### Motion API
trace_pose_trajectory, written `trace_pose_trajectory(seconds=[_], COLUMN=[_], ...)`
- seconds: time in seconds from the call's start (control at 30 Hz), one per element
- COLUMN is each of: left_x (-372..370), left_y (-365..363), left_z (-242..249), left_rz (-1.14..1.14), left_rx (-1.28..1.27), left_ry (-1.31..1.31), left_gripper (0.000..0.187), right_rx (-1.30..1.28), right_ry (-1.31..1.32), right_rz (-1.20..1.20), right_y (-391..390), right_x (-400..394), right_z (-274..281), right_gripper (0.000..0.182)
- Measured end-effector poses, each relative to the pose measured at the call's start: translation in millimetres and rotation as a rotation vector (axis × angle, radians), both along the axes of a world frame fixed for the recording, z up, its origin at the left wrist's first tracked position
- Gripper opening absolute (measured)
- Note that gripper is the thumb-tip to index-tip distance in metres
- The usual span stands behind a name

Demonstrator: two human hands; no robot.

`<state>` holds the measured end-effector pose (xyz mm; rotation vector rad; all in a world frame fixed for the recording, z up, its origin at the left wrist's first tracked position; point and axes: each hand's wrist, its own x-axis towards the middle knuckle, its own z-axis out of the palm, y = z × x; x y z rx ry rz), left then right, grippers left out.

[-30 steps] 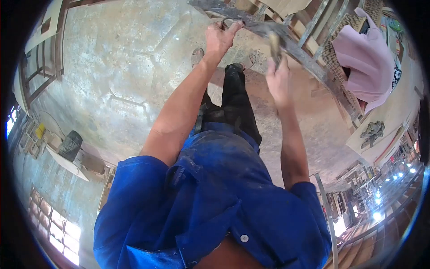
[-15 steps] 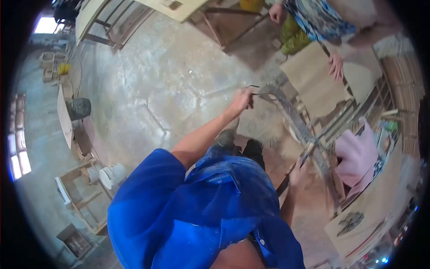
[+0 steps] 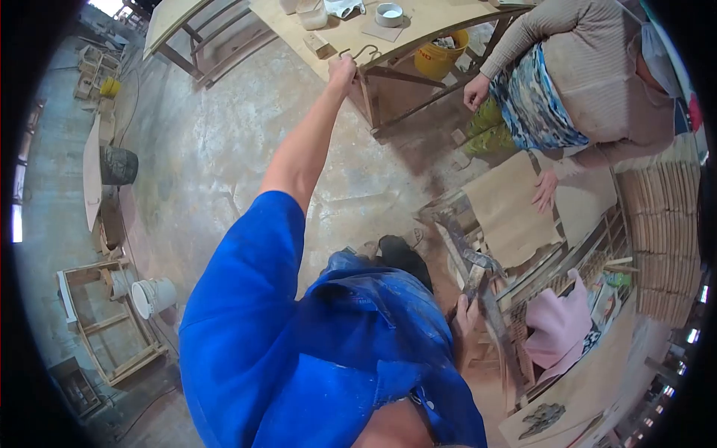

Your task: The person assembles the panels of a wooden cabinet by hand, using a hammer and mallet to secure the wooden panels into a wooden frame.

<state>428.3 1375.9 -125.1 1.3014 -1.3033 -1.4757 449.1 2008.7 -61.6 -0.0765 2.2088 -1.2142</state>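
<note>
Raised at the near edge of a work table (image 3: 287,33), my left hand (image 3: 342,69) is closed on a dark bent metal hook (image 3: 366,54). My right hand (image 3: 467,313) is closed around the lower end of a grey metal tool (image 3: 476,275), beside a worn metal frame (image 3: 497,321); the tool's exact shape is hard to make out. Brown sheets (image 3: 511,209) lie on the rack past the frame, with a co-worker's hand (image 3: 546,190) resting near them.
A co-worker (image 3: 590,82) stands at the upper right. A yellow bucket (image 3: 441,56) is under the table. Stacked brown sheets (image 3: 661,231) and a pink cloth (image 3: 556,325) are at the right. A white bucket (image 3: 153,296) and wooden frame (image 3: 108,325) are at the left.
My left hand has moved up and left with the hook, to the table edge. My right hand and the tool appear lower and farther left. The view has shifted, showing more of the co-worker.
</note>
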Motion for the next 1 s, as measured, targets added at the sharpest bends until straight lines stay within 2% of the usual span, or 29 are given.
trace_pose_trajectory(seconds=[0.03, 0.1, 0.13, 0.2, 0.23, 0.3, 0.33, 0.37, 0.4, 0.47, 0.5, 0.57, 0.6, 0.67, 0.7, 0.77, 0.8, 0.83, 0.87, 0.9, 0.97, 1.0], left_x=[-9, -19, -14, 7, 17, 43, 56, 69, 78, 87, 84, 67, 56, 31, 18, -6, -12, -17, -20, -22, -23, -22], left_y=[-16, -43, -52, -57, -50, -10, 4, 12, 19, 26, 20, 7, -4, -29, -43, -66, -73, -77, -80, -81, -82, -80], left_z=[-10, -14, -14, -18, -16, 25, 20, 12, 5, -7, -9, -15, -15, -11, -12, -16, -17, -18, -20, -22, -24, -25], left_rz=[0.008, -0.02, -0.018, -0.149, -0.146, -0.011, -0.018, -0.025, -0.032, -0.116, -0.126, -0.305, -0.318, -0.39, -0.398, -0.369, -0.376, -0.386, -0.397, -0.405, -0.425, -0.429], left_rx=[0.074, 0.212, 0.221, -0.473, -0.451, -0.525, -0.558, -0.591, -0.583, -0.753, -0.75, -0.934, -0.924, -1.067, -1.059, -1.02, -1.006, -0.972, -0.938, -0.923, -0.884, -0.865], left_ry=[-0.033, -0.118, -0.121, -0.753, -0.76, -0.818, -0.829, -0.842, -0.849, -0.776, -0.774, -0.733, -0.723, -0.678, -0.672, -0.733, -0.729, -0.777, -0.824, -0.817, -0.812, -0.815], left_gripper=[0.025, 0.03, 0.03, 0.047, 0.047, 0.051, 0.049, 0.047, 0.047, 0.05, 0.05, 0.061, 0.061, 0.071, 0.071, 0.088, 0.088, 0.099, 0.111, 0.111, 0.129, 0.129], right_rx=[0.032, -0.129, -0.12, 0.007, 0.062, 0.081, 0.092, 0.136, 0.143, 0.199, 0.205, 0.157, 0.138, 0.121, 0.079, 0.081, 0.052, 0.026, 0.04, 0.051, 0.018, 0.031], right_ry=[0.063, -0.15, -0.154, -0.132, -0.12, -0.035, 0.053, -0.06, -0.07, 0.109, 0.105, 0.073, 0.057, 0.004, -0.039, -0.05, 0.11, 0.267, 0.225, 0.187, 0.369, 0.358], right_rz=[0.047, 0.032, 0.033, 0.129, 0.186, 0.277, 0.358, 0.402, 0.401, 0.542, 0.534, 0.527, 0.525, 0.516, 0.508, 0.541, 0.587, 0.631, 0.622, 0.616, 0.663, 0.672], right_y=[-8, -23, -33, -63, -75, -84, -89, -116, -135, -167, -189, -239, -263, -312, -340, -392, -414, -435, -456, -479, -518, -533], right_x=[-12, -34, -45, -66, -77, -101, -109, -117, -123, -133, -133, -132, -131, -124, -121, -120, -122, -125, -127, -131, -143, -147], right_z=[6, 7, 10, 30, 38, 13, 4, 26, 23, 15, 14, 15, 17, 18, 18, 22, 17, 10, 10, 15, 17, 23], right_gripper=[0.03, 0.033, 0.033, 0.036, 0.041, 0.044, 0.047, 0.051, 0.051, 0.052, 0.052, 0.048, 0.047, 0.046, 0.045, 0.042, 0.041, 0.041, 0.041, 0.041, 0.041, 0.041])
